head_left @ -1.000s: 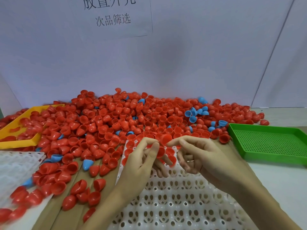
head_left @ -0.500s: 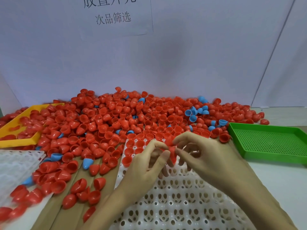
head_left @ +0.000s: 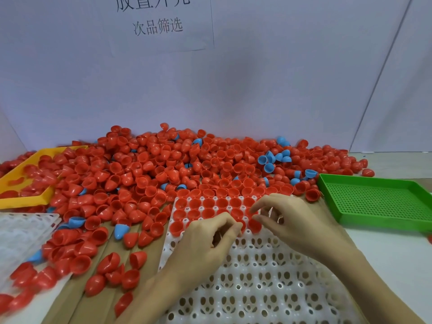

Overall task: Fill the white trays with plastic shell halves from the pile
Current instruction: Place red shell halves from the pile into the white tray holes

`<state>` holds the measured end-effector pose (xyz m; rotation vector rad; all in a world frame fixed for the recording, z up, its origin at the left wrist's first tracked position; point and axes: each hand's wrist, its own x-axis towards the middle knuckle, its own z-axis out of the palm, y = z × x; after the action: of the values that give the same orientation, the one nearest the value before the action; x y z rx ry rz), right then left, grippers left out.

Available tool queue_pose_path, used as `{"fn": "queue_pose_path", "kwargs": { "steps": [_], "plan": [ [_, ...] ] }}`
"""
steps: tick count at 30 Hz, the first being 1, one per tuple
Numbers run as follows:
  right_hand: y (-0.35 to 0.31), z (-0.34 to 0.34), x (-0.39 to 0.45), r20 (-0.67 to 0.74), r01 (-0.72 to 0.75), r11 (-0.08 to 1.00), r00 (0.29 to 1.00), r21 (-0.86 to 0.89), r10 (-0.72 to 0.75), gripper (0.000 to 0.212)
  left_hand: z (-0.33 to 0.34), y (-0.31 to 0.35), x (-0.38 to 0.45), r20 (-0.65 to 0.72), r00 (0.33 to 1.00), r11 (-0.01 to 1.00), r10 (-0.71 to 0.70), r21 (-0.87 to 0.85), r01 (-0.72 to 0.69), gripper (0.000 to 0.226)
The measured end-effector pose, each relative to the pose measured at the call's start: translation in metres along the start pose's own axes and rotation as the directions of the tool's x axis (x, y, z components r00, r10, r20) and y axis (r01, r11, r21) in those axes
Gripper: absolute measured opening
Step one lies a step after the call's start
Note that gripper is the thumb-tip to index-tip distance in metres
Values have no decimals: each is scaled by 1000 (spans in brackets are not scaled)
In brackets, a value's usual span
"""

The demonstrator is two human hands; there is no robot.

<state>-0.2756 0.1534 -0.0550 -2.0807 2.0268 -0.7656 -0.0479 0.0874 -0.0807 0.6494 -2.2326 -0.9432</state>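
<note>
Right now my left hand [head_left: 205,239] lies low over the white tray [head_left: 257,277], wrist coming up from the bottom edge, fingers curled in and pinching a red shell half [head_left: 240,224] at the tray's third row. My right hand [head_left: 292,220] arches over from the right, fingers bent and spread, fingertips [head_left: 253,210] touching down among the seated shells; whether they actually grip one I cannot tell. Beside them, another red half [head_left: 254,225] sits in its cell. Two far rows of the tray hold red halves open side up, a third row is partly filled, and the near cells are bare. Behind the tray spreads the pile [head_left: 163,164], glossy red cups with a few blue ones [head_left: 268,160]. A green tray [head_left: 378,202] lies right, a yellow one [head_left: 23,202] left.
</note>
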Motion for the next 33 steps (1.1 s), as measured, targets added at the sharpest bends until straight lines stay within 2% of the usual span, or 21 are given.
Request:
{"fn": "queue_pose_path", "kwargs": {
  "steps": [4, 6, 11, 16, 21, 24, 28, 30, 33],
  "plan": [
    [1, 6, 1, 1, -4, 1000, 1000, 11, 4, 11, 4, -4, 0, 83, 995, 962, 51, 262, -71, 18],
    [2, 11, 2, -1, -1, 1000, 1000, 18, 1, 12, 5, -7, 0, 94, 994, 943, 58, 320, -86, 18],
    [6, 14, 5, -13, -12, 1000, 1000, 8, 12, 8, 2, -6, 2, 109, 993, 943, 40, 325, -74, 17],
    [8, 16, 7, -53, 15, 1000, 998, 24, -13, 11, -16, 5, 24, 179, 980, 984, -88, 169, 57, 19],
    [8, 13, 4, -119, 39, 996, 992, 81, -30, 15, -43, -8, 83, 51, 992, 973, -115, 206, 103, 21],
    [7, 13, 4, -146, 69, 992, 988, 102, -54, 15, -48, -33, 123, -54, 990, 923, -128, 359, 139, 14],
    [6, 13, 3, -167, 89, 990, 984, 109, -70, 17, -43, -74, 157, -45, 982, 750, -185, 639, 171, 37],
    [5, 12, 3, -171, 91, 990, 983, 109, -71, 17, -39, -86, 166, -39, 973, 703, -226, 685, 191, 45],
    [1, 9, 2, -173, 93, 991, 982, 96, -76, 15, -33, -99, 169, -48, 967, 683, -252, 699, 212, 53]
  ]
}}
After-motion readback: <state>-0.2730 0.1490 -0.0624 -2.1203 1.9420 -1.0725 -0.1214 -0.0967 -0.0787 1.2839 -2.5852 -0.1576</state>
